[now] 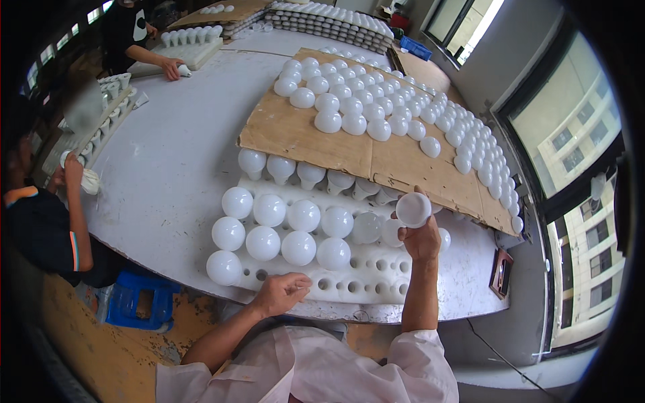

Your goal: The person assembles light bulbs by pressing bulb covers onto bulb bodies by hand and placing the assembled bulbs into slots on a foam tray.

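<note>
My right hand (422, 238) is raised above the right part of a white foam tray (376, 277), its fingers wrapped round a white dome-shaped bulb cover (413, 209). The cover's round rim faces up. Near the tray's front edge, my left hand (285, 294) is loosely closed beside a row of holes, and nothing shows in its fingers. White round light bulbs (298, 248) stand in rows in the tray's left and middle. Several holes at the front right hold no bulbs. My right hand partly hides the bulbs behind it.
A cardboard sheet (269, 131) bearing many white domes (354, 123) overhangs the tray's far side. Stacked trays (329, 25) stand at the back. Two people work on the left, one hand (173, 68) holding a bulb. A blue stool (141, 299) sits on the floor; windows line the right.
</note>
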A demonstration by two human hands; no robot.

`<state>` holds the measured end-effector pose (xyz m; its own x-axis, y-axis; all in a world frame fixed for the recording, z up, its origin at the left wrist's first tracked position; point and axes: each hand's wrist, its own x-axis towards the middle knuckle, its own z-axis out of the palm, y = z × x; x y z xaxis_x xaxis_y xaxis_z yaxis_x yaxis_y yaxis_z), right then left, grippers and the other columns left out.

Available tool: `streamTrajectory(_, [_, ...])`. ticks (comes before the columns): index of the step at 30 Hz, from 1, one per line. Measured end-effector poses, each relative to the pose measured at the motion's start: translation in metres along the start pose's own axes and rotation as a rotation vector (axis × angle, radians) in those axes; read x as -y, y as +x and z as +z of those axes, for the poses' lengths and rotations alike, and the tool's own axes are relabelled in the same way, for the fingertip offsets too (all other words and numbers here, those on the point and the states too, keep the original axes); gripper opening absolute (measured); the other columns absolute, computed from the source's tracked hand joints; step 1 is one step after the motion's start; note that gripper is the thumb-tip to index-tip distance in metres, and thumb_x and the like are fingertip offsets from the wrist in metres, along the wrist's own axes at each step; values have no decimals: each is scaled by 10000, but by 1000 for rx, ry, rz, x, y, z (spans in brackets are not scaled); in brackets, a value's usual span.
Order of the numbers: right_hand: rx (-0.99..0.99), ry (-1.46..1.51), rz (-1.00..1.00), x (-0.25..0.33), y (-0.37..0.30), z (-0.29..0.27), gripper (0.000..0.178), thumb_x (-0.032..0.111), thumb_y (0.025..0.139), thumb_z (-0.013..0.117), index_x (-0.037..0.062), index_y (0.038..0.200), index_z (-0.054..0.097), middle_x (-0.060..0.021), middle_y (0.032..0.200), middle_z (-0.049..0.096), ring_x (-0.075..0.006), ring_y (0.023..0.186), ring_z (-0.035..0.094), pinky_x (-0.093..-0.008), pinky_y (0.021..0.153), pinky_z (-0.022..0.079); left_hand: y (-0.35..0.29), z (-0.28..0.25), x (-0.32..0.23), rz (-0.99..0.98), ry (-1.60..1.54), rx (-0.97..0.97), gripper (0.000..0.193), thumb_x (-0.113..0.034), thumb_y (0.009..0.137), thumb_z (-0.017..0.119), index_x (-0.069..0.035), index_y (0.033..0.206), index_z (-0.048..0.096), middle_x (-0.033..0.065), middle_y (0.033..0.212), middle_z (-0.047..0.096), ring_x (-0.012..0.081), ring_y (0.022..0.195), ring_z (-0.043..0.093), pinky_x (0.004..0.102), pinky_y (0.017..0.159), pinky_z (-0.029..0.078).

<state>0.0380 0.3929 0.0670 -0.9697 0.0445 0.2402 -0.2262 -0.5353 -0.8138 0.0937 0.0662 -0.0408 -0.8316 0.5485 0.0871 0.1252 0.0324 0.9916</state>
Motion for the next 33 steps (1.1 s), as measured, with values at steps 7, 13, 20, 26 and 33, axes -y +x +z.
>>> streamTrajectory(7, [-12,-338,9,-10,-45,13,786,327,611,855,56,1222,442,-183,1218,555,-265,1055,600,-364,767,563,2,6,-6,-16,20,-61,235,-32,847,641,29,1072,616,135,917,703,148,715,696,258,618,566])
streamTrajectory(13, [36,-341,-35,-32,-84,-2,880,342,564,887,89,1279,441,-167,1160,587,-235,1040,597,-357,868,488,-2,12,-4,-32,-24,-99,231,-12,840,636,43,1064,613,152,922,700,143,715,688,262,634,571])
streamTrajectory(20, [-20,-341,-59,-47,-111,-16,887,298,587,879,94,1316,416,-179,1184,550,-275,1011,616,-377,847,504,0,9,-7,-37,35,-56,257,24,852,594,75,1104,574,177,979,686,143,769,673,276,656,575])
streamTrajectory(26, [-144,-280,36,-64,-115,-14,797,190,650,836,77,1287,370,-177,1187,519,-284,966,637,-343,664,599,-9,1,-33,81,166,-17,223,4,816,637,40,1037,643,104,879,710,94,660,647,232,578,529])
streamTrajectory(33, [-261,-462,33,-63,-119,-13,911,339,609,875,62,1304,355,-140,1176,512,-247,923,632,-298,673,574,-31,-38,-125,563,369,-46,230,24,766,654,20,996,654,114,831,698,173,631,667,263,526,501])
